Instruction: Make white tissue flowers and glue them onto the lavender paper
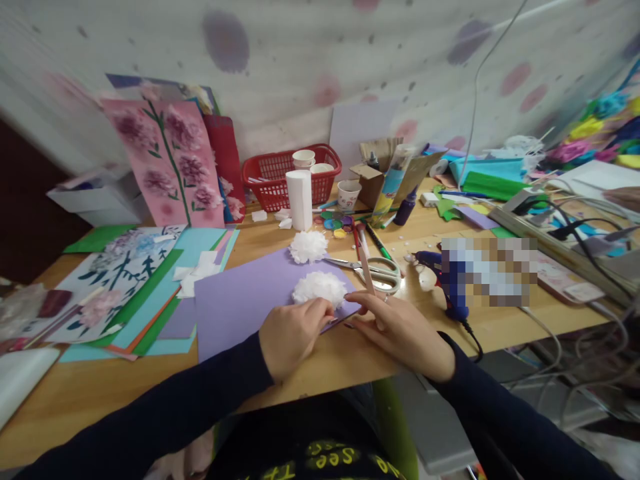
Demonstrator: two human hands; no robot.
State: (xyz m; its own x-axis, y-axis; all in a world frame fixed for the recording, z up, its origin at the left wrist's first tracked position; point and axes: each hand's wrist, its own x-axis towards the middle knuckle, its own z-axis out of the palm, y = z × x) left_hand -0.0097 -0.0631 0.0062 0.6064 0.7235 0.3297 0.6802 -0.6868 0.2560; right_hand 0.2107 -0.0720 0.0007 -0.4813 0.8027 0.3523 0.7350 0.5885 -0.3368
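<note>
A fluffy white tissue-paper flower [320, 291] lies near the front right part of a purple sheet of card [235, 300]. My left hand [297, 337] is closed at the flower's near edge, its fingertips pinching the petals. My right hand [400, 327] is closed around a flat wooden craft stick [367, 267] that points up and away. Its fingers reach toward the flower's right side. Behind, a second white flower [308, 247] rests at the card's far edge. White-handled scissors [383, 273] lie just beyond my right hand, blades toward the card.
A blue glue gun [453, 280] lies to the right, with its cord near my wrist. A white paper roll [300, 200] stands before a red basket [267, 177]. Coloured sheets [165, 293] spread at left, beside a pink flower picture [167, 160]. A power strip [530, 220] lies right.
</note>
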